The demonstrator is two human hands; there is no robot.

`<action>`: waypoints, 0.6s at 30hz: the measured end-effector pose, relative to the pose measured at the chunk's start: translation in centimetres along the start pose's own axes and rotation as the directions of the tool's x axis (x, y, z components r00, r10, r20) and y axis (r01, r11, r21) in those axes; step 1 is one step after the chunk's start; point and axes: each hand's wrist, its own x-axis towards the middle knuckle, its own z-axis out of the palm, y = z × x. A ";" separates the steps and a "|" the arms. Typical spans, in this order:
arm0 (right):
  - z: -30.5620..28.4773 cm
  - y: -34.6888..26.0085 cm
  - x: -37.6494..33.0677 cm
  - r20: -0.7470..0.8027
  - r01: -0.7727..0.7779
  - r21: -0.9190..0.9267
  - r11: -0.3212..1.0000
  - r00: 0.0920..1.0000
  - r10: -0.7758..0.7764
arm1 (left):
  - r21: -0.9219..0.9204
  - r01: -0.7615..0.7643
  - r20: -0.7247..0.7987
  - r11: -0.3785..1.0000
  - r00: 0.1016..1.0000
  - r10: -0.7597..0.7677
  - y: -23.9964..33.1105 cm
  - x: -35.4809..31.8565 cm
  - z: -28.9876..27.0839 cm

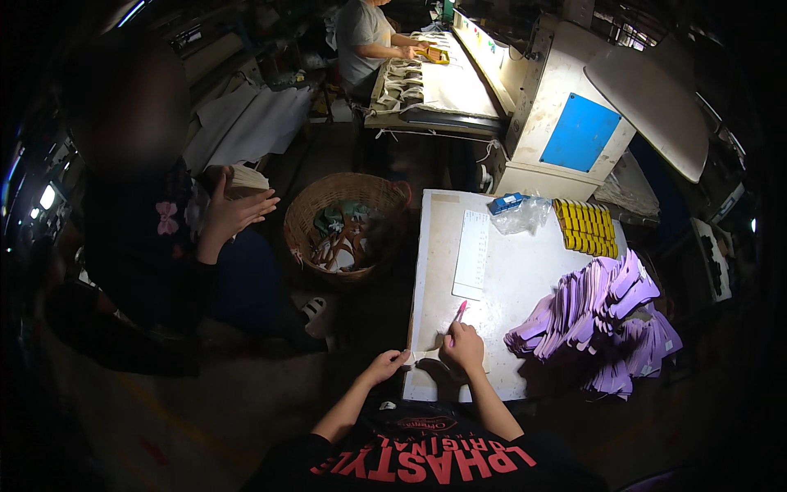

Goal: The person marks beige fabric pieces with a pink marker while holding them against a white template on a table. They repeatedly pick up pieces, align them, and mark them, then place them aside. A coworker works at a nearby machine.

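Note:
At the near edge of the white table [438, 283], my left hand [387, 366] pinches the left end of a pale, curved cut piece [426, 356]. My right hand [465, 345] is closed around a pink pen [462, 310], its pink end pointing away from me. That hand rests over the right part of the pale piece and hides some of it. Beyond the pen lies a long white printed sheet [471, 254]. To the right of my right hand is a large fanned pile of purple cut pieces [586, 307].
Yellow pieces [586, 228] lie in rows at the table's far right, beside a clear plastic bag [529, 215] and a blue box [506, 203]. A wicker basket [299, 215] of scraps stands left. One person there holds pale pieces [246, 179]; another works at a machine [541, 107].

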 end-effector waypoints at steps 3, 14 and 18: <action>-0.1 -0.1 0.0 -0.022 0.009 0.010 1.000 1.000 -0.009 | 0.000 -0.012 0.000 1.000 1.000 0.012 -0.1 0.0 0.0; -0.3 -0.2 0.0 -0.031 0.019 0.033 0.999 0.999 -0.018 | 0.003 0.036 0.050 0.999 0.998 -0.036 0.2 -0.1 -0.2; -0.1 -0.1 0.0 -0.023 0.022 0.027 0.999 0.999 -0.022 | 0.006 0.069 0.066 0.998 0.995 -0.069 0.1 0.0 -0.3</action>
